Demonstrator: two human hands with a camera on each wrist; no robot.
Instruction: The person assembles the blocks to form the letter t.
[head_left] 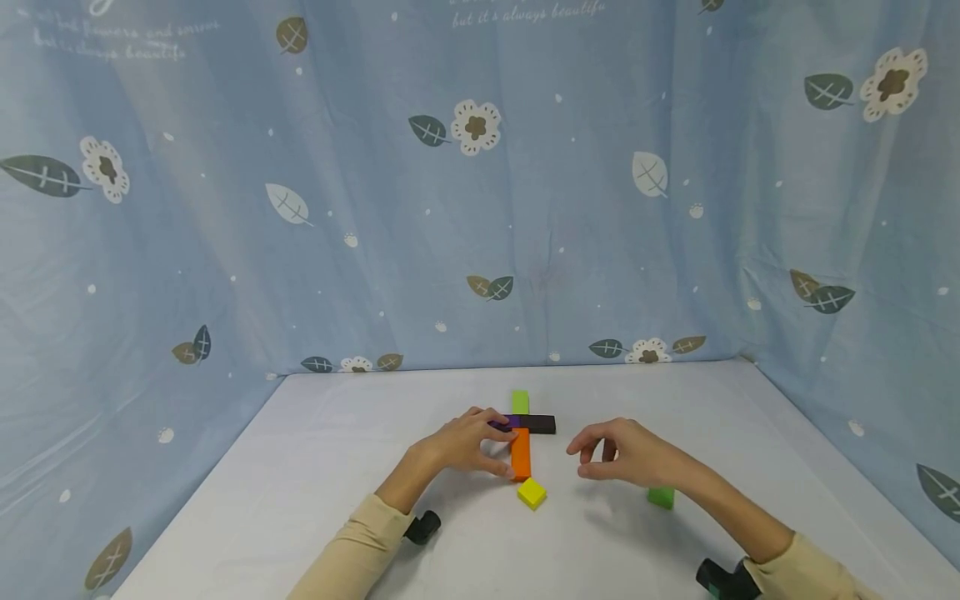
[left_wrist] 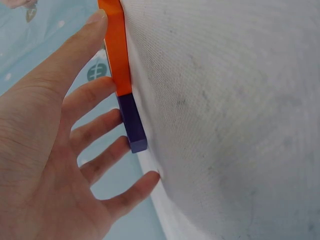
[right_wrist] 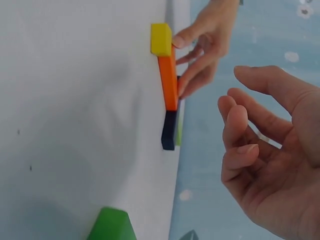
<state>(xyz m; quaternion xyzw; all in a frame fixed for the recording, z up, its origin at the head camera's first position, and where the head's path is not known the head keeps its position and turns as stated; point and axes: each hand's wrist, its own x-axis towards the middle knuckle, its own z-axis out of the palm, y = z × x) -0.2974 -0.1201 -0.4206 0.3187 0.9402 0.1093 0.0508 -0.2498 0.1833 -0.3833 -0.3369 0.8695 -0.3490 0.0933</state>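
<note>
My left hand (head_left: 467,443) lies along the left side of the block arrangement. Its thumb touches the orange block (head_left: 521,460) close to the near end, and the index fingertip meets that block's far end. In the left wrist view, other fingertips are at the purple block (left_wrist: 131,122). A black block (head_left: 538,424) continues the purple one to the right, with a light green block (head_left: 520,401) behind them. A yellow block (head_left: 532,493) sits at the orange block's near end, turned at an angle. My right hand (head_left: 628,452) hovers to the right, fingers loosely bent, holding nothing.
A green block (head_left: 662,498) stands on the white table (head_left: 345,467) below my right wrist, partly hidden by it. Blue patterned curtain (head_left: 360,275) encloses the table at the back and sides. A dark wrist camera (head_left: 423,527) shows under the left sleeve.
</note>
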